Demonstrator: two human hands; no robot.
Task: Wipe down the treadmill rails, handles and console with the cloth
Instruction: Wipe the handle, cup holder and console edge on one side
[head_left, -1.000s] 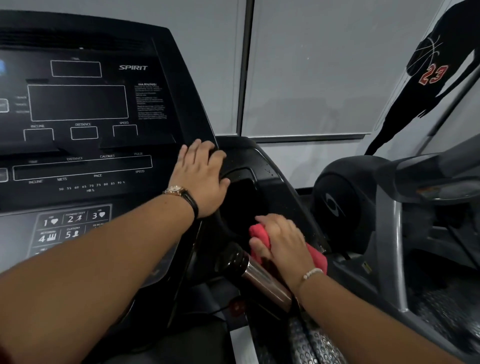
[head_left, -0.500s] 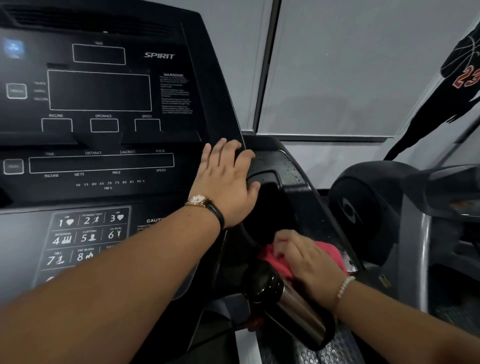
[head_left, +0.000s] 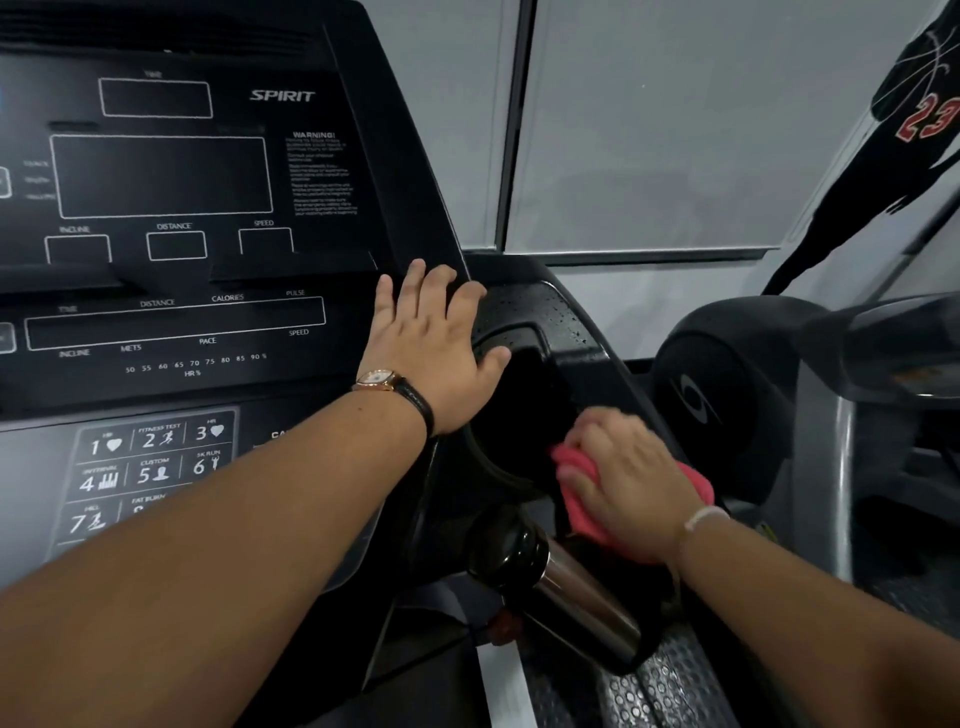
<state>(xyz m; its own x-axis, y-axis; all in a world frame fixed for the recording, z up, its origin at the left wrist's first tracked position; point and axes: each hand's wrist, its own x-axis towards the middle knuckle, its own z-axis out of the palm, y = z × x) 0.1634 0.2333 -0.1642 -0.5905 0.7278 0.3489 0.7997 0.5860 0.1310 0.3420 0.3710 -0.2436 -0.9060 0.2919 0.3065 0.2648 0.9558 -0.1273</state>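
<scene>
Grey wall panels stood behind the treadmill. The left hand (head_left: 431, 353) lay spread flat on the right edge of the console (head_left: 208, 208), holding nothing. The right hand (head_left: 628, 478), blurred, curled over the pink cloth (head_left: 576, 501), pressing it on the side tray (head_left: 524, 306) rim. Judging by this, the display face, the steel-banded handle (head_left: 587, 592) and the rails probably remained to be wiped.
</scene>
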